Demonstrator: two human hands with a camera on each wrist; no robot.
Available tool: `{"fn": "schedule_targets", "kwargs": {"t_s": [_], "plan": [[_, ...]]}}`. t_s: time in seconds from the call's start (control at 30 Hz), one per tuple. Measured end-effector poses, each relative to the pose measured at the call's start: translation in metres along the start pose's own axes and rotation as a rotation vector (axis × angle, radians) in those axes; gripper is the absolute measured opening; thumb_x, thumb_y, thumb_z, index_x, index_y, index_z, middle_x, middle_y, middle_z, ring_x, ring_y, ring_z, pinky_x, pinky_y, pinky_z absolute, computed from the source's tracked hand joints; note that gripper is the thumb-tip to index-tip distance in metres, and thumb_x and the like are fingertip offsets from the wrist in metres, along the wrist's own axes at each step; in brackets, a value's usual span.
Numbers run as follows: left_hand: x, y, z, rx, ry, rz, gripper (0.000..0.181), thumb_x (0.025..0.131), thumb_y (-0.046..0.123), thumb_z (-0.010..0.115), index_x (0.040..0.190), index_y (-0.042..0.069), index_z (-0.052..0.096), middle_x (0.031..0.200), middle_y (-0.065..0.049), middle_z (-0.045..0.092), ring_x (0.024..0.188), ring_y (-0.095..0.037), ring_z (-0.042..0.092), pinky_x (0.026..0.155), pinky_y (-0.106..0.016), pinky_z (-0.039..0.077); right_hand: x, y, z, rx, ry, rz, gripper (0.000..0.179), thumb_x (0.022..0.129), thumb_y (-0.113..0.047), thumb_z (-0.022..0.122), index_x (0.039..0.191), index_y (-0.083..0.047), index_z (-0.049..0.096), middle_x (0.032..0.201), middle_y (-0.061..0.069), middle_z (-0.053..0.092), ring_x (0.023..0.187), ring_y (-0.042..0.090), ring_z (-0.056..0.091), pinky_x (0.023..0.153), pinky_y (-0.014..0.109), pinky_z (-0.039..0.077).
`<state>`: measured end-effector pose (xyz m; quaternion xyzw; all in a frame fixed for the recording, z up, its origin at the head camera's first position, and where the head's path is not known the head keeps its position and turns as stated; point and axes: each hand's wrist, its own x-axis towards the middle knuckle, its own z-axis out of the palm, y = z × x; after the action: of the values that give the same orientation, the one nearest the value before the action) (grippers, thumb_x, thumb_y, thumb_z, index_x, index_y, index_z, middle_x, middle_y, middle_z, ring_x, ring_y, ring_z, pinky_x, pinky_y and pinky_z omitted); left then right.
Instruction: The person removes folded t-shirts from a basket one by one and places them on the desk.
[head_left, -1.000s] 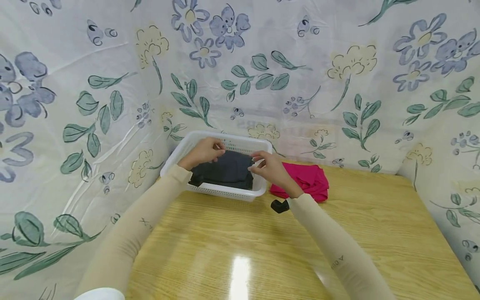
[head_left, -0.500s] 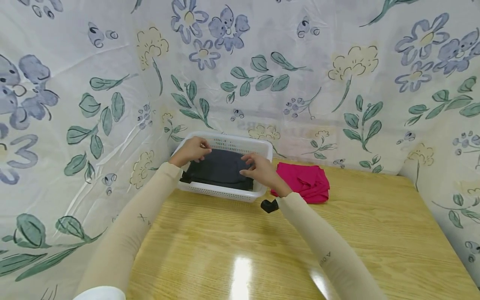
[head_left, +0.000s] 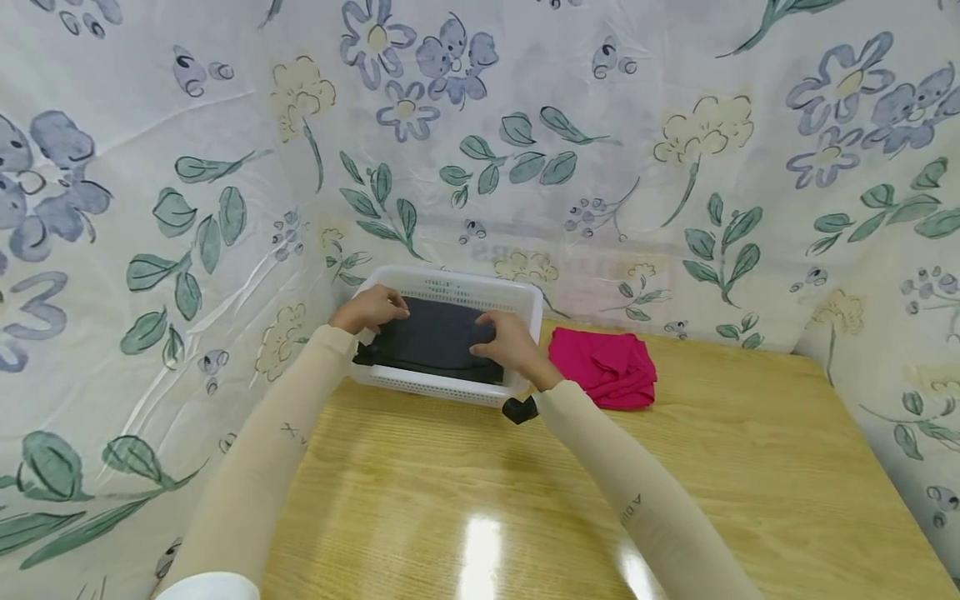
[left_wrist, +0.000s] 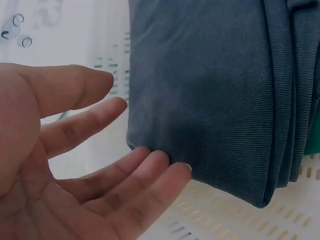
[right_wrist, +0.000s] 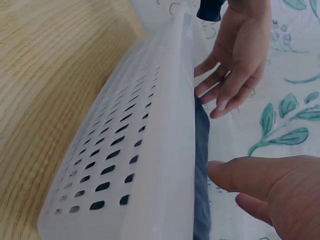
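Dark cloth (head_left: 438, 333) folded inside basket (head_left: 431, 384). Over last second, left hand (head_left: 372, 307) and right hand (head_left: 513, 337) shift toward basket's left end. Left fingers spread, touching cloth edge; right fingers parted, contact unclear. Position adjustment likely.

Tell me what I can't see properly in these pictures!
- Left wrist view: what the green thing is. The dark cloth and the picture's right edge hide the rest.
- Head view: the floor of the white basket under that cloth, which covers it.
- Right wrist view: the whole right hand, cut off by the right edge.
- Head view: the marks on the right sleeve, too small to read.
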<state>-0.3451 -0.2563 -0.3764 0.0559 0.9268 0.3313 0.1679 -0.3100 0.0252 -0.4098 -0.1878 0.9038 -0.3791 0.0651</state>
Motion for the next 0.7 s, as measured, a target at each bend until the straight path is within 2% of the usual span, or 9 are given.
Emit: {"fn": "schedule_targets", "kwargs": {"t_s": [0.1,0.17,0.2,0.27,0.33,0.37,0.43,0.57,0.7], "plan": [[-0.001,-0.002,0.000,0.003,-0.020,-0.018,0.038,0.109,0.018,0.050,0.137,-0.007,0.054,0.145,-0.028,0.046,0.129,-0.047,0.047,0.097,-0.058,0.049,0.002,-0.001,0.004,0.014,-0.008,0.041,0.055,0.090,-0.015,0.081,0.139,-0.003,0.060,0.146,0.015,0.055,0.137,0.033,0.047,0.107,0.048,0.046],[-0.001,-0.004,0.000,0.013,-0.021,-0.031,0.038,0.108,0.018,0.050,0.137,-0.007,0.054,0.144,-0.028,0.047,0.124,-0.043,0.049,0.096,-0.058,0.049,0.002,-0.001,0.006,0.033,-0.014,0.064,0.056,0.089,-0.013,0.082,0.138,-0.002,0.059,0.145,0.016,0.054,0.134,0.033,0.048,0.104,0.047,0.048],[-0.002,-0.004,0.000,0.020,-0.023,-0.039,0.038,0.108,0.018,0.051,0.137,-0.006,0.054,0.141,-0.027,0.048,0.118,-0.040,0.051,0.094,-0.056,0.050,0.002,-0.001,0.007,0.047,-0.019,0.074,0.056,0.088,-0.013,0.082,0.138,-0.002,0.059,0.145,0.017,0.054,0.132,0.033,0.050,0.102,0.046,0.049],[-0.003,-0.005,-0.001,0.019,-0.042,-0.056,0.038,0.108,0.019,0.051,0.138,-0.005,0.054,0.132,-0.026,0.050,0.096,-0.031,0.055,0.087,-0.051,0.051,0.003,-0.002,0.009,0.082,-0.032,0.098,0.058,0.088,-0.013,0.082,0.139,-0.001,0.058,0.145,0.018,0.053,0.128,0.033,0.054,0.100,0.045,0.051],[-0.003,-0.006,-0.001,0.009,-0.069,-0.081,0.039,0.108,0.020,0.052,0.139,-0.004,0.053,0.123,-0.024,0.050,0.076,-0.023,0.047,0.078,-0.045,0.050,0.003,-0.002,0.010,0.113,-0.052,0.123,0.059,0.088,-0.013,0.082,0.140,-0.001,0.056,0.145,0.019,0.053,0.124,0.034,0.057,0.099,0.045,0.051],[-0.002,-0.007,-0.001,0.011,-0.082,-0.092,0.040,0.108,0.020,0.053,0.140,-0.004,0.053,0.122,-0.022,0.049,0.073,-0.020,0.045,0.074,-0.043,0.050,0.003,-0.002,0.011,0.127,-0.060,0.136,0.060,0.088,-0.013,0.082,0.141,-0.001,0.056,0.145,0.019,0.053,0.123,0.034,0.058,0.099,0.046,0.051],[-0.001,-0.009,-0.001,0.012,-0.114,-0.109,0.042,0.108,0.021,0.053,0.142,-0.003,0.050,0.124,-0.023,0.048,0.072,-0.019,0.042,0.070,-0.040,0.049,0.004,-0.002,0.012,0.147,-0.067,0.160,0.062,0.088,-0.013,0.082,0.142,-0.001,0.054,0.145,0.019,0.053,0.123,0.035,0.058,0.101,0.046,0.050],[-0.001,-0.012,-0.002,0.028,-0.156,-0.102,0.047,0.107,0.024,0.054,0.145,-0.002,0.046,0.141,-0.024,0.043,0.080,-0.021,0.045,0.069,-0.035,0.049,0.006,-0.001,0.015,0.173,-0.051,0.207,0.064,0.088,-0.013,0.082,0.143,-0.001,0.052,0.143,0.019,0.054,0.127,0.035,0.055,0.103,0.046,0.049],[0.000,-0.015,-0.004,0.001,-0.188,-0.088,0.052,0.105,0.028,0.058,0.145,-0.002,0.043,0.143,-0.025,0.040,0.066,-0.017,0.037,0.064,-0.033,0.043,0.009,-0.001,0.017,0.181,-0.036,0.219,0.063,0.088,-0.013,0.082,0.142,-0.001,0.053,0.142,0.019,0.055,0.128,0.035,0.055,0.104,0.046,0.048]]}}
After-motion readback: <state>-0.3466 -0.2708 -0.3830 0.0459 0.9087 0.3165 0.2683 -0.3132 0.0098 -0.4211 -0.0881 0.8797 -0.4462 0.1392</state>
